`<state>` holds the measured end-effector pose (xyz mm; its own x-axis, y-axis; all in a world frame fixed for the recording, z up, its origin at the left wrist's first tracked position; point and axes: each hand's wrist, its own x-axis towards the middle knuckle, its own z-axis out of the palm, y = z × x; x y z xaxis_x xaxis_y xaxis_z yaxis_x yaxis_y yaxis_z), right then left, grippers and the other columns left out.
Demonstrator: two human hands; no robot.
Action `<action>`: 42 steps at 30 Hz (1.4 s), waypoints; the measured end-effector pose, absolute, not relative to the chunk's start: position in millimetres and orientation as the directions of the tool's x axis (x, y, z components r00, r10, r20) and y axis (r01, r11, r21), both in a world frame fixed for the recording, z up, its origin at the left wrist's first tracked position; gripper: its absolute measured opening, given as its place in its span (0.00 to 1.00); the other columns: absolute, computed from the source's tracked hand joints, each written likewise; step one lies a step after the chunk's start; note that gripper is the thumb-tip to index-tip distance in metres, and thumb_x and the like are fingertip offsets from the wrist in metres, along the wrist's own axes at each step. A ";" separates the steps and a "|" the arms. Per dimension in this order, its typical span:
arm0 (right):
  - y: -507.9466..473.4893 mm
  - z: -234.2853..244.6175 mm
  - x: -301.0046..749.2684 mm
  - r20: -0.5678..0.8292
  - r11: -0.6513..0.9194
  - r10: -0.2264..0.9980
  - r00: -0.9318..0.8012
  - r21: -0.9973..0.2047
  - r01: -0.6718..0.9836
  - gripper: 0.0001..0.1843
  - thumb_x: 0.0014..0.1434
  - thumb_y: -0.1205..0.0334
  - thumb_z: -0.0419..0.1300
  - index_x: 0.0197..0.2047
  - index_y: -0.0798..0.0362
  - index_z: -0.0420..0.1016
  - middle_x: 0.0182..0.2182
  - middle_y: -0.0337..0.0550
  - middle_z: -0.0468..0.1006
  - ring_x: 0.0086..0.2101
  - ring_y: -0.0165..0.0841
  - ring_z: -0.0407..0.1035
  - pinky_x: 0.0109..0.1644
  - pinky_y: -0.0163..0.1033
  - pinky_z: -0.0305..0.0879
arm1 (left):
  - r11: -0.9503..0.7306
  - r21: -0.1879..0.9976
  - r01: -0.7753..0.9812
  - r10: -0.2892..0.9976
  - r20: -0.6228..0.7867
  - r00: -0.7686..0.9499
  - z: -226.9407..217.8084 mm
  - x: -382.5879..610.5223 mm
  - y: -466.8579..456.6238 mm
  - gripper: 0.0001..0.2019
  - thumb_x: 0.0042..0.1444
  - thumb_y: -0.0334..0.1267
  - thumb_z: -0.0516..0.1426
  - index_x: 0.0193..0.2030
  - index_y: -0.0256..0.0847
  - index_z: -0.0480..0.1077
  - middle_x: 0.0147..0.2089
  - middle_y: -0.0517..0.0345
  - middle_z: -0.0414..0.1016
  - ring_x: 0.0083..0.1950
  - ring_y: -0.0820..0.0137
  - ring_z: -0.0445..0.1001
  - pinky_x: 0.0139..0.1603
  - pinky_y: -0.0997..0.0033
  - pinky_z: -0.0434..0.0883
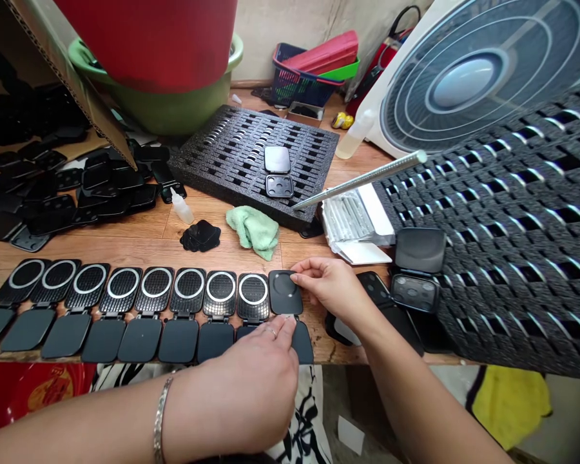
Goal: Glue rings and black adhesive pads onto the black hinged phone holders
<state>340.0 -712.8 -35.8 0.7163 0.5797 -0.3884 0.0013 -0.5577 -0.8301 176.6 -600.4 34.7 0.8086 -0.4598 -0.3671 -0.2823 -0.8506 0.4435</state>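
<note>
A row of several black hinged holders (pixel 154 309) lies open along the table's front edge, most with a silver ring in the upper half. The last holder at the right end (pixel 285 293) has a plain black disc and no ring. My right hand (pixel 331 287) pinches the upper right corner of that holder with thumb and fingers. My left hand (pixel 256 380), with a ring and a bracelet, rests closed over the lower flap of the same holder, fingertips pressing on its hinge. What lies under that hand is hidden.
A black foam tray (pixel 232 151) with two holders on it sits behind, a green cloth (pixel 254 229) and small glue bottle (pixel 181 207) beside it. Loose black parts (pixel 53 187) pile at left. A slotted foam tray (pixel 517 238), fan (pixel 468 71) and metal rod (pixel 362 179) stand right.
</note>
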 end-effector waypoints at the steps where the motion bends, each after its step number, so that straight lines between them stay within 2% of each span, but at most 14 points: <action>1: -712.1 -35.1 339.1 -0.379 -0.568 0.580 0.721 -0.823 0.024 0.09 0.50 0.57 0.64 0.33 0.53 0.76 0.18 0.36 0.74 0.14 0.25 0.62 0.17 0.31 0.55 | -0.849 0.445 -0.285 -0.460 -0.359 0.812 34.2 176.8 -600.3 0.22 0.62 0.37 0.52 0.54 0.18 0.72 0.68 0.23 0.55 0.71 0.45 0.55 0.70 0.54 0.57; 8: -703.5 -23.9 329.1 -0.290 -0.616 0.585 0.757 -0.767 0.182 0.03 0.50 0.65 0.60 0.31 0.52 0.74 0.21 0.38 0.77 0.18 0.29 0.69 0.22 0.32 0.62 | -0.857 0.421 -0.297 -0.468 -0.396 0.790 35.7 176.6 -602.4 0.23 0.62 0.38 0.52 0.55 0.19 0.72 0.67 0.24 0.59 0.72 0.45 0.54 0.71 0.54 0.56; 12: -701.1 -21.4 327.8 -0.217 -0.659 0.617 0.757 -0.668 0.346 0.03 0.50 0.67 0.58 0.30 0.51 0.73 0.22 0.38 0.77 0.22 0.30 0.70 0.27 0.33 0.60 | -0.860 0.417 -0.293 -0.470 -0.425 0.774 38.8 177.8 -602.9 0.23 0.64 0.37 0.50 0.56 0.17 0.70 0.68 0.23 0.57 0.73 0.45 0.52 0.72 0.54 0.54; 16: -699.1 -19.2 327.3 -0.202 -0.682 0.632 0.748 -0.604 0.413 0.03 0.51 0.67 0.58 0.30 0.51 0.72 0.22 0.37 0.76 0.24 0.30 0.68 0.29 0.33 0.56 | -0.860 0.406 -0.308 -0.483 -0.456 0.747 42.6 180.8 -601.7 0.24 0.64 0.38 0.50 0.58 0.17 0.69 0.68 0.24 0.57 0.73 0.44 0.51 0.71 0.53 0.54; 21: -693.5 -5.6 318.9 -0.203 -0.748 0.636 0.745 -0.402 0.529 0.04 0.55 0.68 0.58 0.32 0.52 0.74 0.25 0.40 0.77 0.27 0.33 0.69 0.29 0.35 0.51 | -0.855 0.428 -0.292 -0.462 -0.375 0.804 40.0 178.7 -600.9 0.23 0.63 0.37 0.52 0.55 0.15 0.71 0.67 0.20 0.56 0.70 0.43 0.57 0.69 0.53 0.58; 26: -691.7 3.4 305.6 -0.186 -0.729 0.684 0.705 -0.189 0.658 0.08 0.62 0.68 0.55 0.39 0.51 0.76 0.34 0.46 0.81 0.33 0.37 0.72 0.31 0.38 0.53 | -0.836 0.452 -0.311 -0.464 -0.280 0.840 32.9 174.9 -601.3 0.22 0.60 0.37 0.54 0.52 0.16 0.74 0.65 0.21 0.61 0.68 0.42 0.61 0.69 0.52 0.59; 29: -695.4 4.0 302.0 -0.101 -0.682 0.729 0.677 -0.022 0.731 0.08 0.64 0.66 0.56 0.41 0.51 0.78 0.38 0.51 0.79 0.39 0.42 0.71 0.35 0.41 0.57 | -0.845 0.452 -0.287 -0.452 -0.315 0.835 31.2 174.7 -601.8 0.22 0.60 0.37 0.54 0.52 0.15 0.73 0.66 0.19 0.58 0.69 0.43 0.59 0.69 0.53 0.59; 31: -700.3 2.3 302.8 0.012 -0.674 0.739 0.674 0.028 0.738 0.11 0.63 0.60 0.59 0.48 0.51 0.78 0.45 0.55 0.76 0.45 0.46 0.68 0.39 0.44 0.60 | -0.845 0.459 -0.275 -0.444 -0.315 0.839 30.0 174.6 -602.2 0.22 0.60 0.37 0.54 0.52 0.15 0.73 0.66 0.19 0.56 0.70 0.43 0.58 0.69 0.54 0.58; 33: -706.8 -2.3 304.6 0.115 -0.666 0.742 0.661 0.013 0.746 0.21 0.62 0.58 0.62 0.58 0.49 0.73 0.52 0.57 0.72 0.48 0.47 0.66 0.43 0.46 0.61 | -0.841 0.474 -0.262 -0.436 -0.304 0.847 28.8 174.3 -602.3 0.22 0.60 0.37 0.54 0.52 0.16 0.73 0.67 0.20 0.56 0.70 0.44 0.58 0.69 0.54 0.58; 34: -710.2 -5.7 305.3 0.142 -0.647 0.755 0.641 -0.004 0.763 0.21 0.62 0.59 0.61 0.59 0.48 0.73 0.54 0.56 0.71 0.50 0.47 0.65 0.45 0.46 0.61 | -0.838 0.484 -0.251 -0.431 -0.305 0.849 28.5 174.3 -602.2 0.22 0.60 0.37 0.54 0.53 0.17 0.72 0.67 0.21 0.56 0.70 0.45 0.57 0.70 0.54 0.58; 38: -722.4 -21.0 306.1 0.105 -0.585 0.798 0.593 -0.102 0.805 0.14 0.65 0.64 0.56 0.50 0.47 0.80 0.54 0.52 0.74 0.50 0.45 0.66 0.50 0.50 0.60 | -0.802 0.585 -0.117 -0.383 -0.355 0.853 33.3 175.0 -595.7 0.21 0.61 0.36 0.52 0.53 0.19 0.72 0.68 0.23 0.57 0.71 0.47 0.58 0.68 0.55 0.60; 40: -728.4 -22.5 306.4 0.135 -0.576 0.769 0.625 -0.277 0.769 0.16 0.65 0.64 0.55 0.53 0.48 0.79 0.54 0.53 0.74 0.51 0.45 0.67 0.51 0.52 0.63 | -0.705 0.710 -0.010 -0.338 -0.323 0.884 39.0 174.9 -586.7 0.17 0.60 0.33 0.51 0.50 0.26 0.74 0.65 0.29 0.65 0.68 0.51 0.64 0.65 0.58 0.63; 42: -735.1 -16.3 304.8 0.206 -0.516 0.690 0.694 -0.532 0.671 0.18 0.65 0.61 0.55 0.56 0.48 0.77 0.54 0.52 0.74 0.52 0.42 0.68 0.54 0.51 0.65 | -0.500 0.857 0.122 -0.229 -0.266 0.936 44.7 173.3 -574.1 0.13 0.59 0.32 0.51 0.43 0.34 0.75 0.57 0.41 0.75 0.60 0.58 0.72 0.59 0.64 0.67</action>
<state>304.8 -735.1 -16.3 0.6939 0.6899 0.2062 0.6711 -0.5159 -0.5324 173.3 -574.1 44.7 0.9362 -0.2291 -0.2664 0.1215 -0.5002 0.8574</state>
